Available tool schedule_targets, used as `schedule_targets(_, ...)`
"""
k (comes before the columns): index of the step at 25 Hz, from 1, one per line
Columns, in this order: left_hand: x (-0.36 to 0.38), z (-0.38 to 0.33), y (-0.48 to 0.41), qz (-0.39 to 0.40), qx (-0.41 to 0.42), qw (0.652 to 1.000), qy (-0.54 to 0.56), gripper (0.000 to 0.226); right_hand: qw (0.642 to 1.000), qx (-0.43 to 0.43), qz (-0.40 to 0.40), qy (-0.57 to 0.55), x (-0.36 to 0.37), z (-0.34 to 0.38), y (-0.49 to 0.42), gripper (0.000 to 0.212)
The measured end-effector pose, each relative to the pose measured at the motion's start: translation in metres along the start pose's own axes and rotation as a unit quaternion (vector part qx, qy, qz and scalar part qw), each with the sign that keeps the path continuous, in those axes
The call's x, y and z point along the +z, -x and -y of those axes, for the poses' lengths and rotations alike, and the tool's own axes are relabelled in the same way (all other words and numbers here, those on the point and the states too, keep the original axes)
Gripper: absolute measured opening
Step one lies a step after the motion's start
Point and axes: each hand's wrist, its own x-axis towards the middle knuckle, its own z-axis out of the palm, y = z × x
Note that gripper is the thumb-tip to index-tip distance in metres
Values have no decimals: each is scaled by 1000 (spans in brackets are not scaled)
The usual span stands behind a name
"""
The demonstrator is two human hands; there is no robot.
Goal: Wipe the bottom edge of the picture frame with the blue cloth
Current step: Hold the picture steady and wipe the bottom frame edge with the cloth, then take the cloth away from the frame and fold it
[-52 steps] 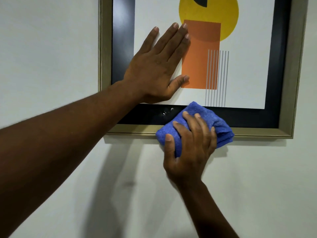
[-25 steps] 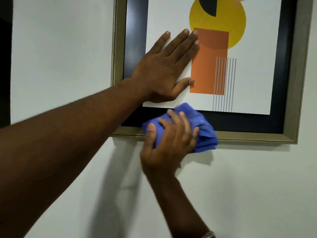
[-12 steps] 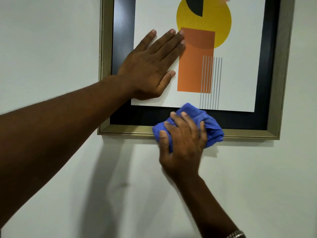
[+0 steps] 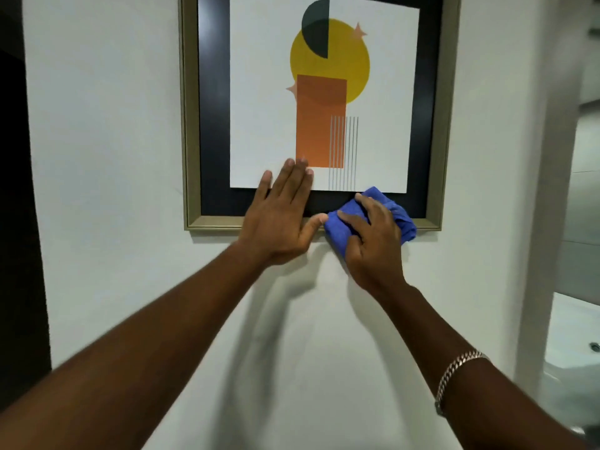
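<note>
The gold-coloured rectangular picture frame [image 4: 191, 125] hangs on a white wall [image 4: 104, 157]. The right hand [image 4: 370, 245] is clamped on a bunched blue cloth [image 4: 337, 227], pressing it against the frame's bottom edge toward the 5 o'clock corner. At the cloth's 9 o'clock, the left hand [image 4: 279, 219] lies flat with fingers spread across the bottom edge, its thumb touching the cloth.
</note>
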Motion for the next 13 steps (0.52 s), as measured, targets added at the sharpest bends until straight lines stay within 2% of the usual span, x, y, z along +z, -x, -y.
schedule_targets(2,19,-29,22,-14,-50,998,37,78,997,28,23,-73,-12,-2,-4,38)
schedule_targets(4,29,-57,28,-17,-106,992,60,76,994,37,30,-97,-22,-4,-3,40)
schedule_targets(8,37,-93,13,-41,-184,979,75,55,980,91,-42,-175,-47,-23,-12,43)
schedule_targets(10,42,-106,4,-66,-204,971,105,42,984,103,-29,-142,-58,-31,-21,47)
schedule_targets(13,52,-118,0,-142,-214,958,130,27,992,98,40,-69,-62,-38,-23,59)
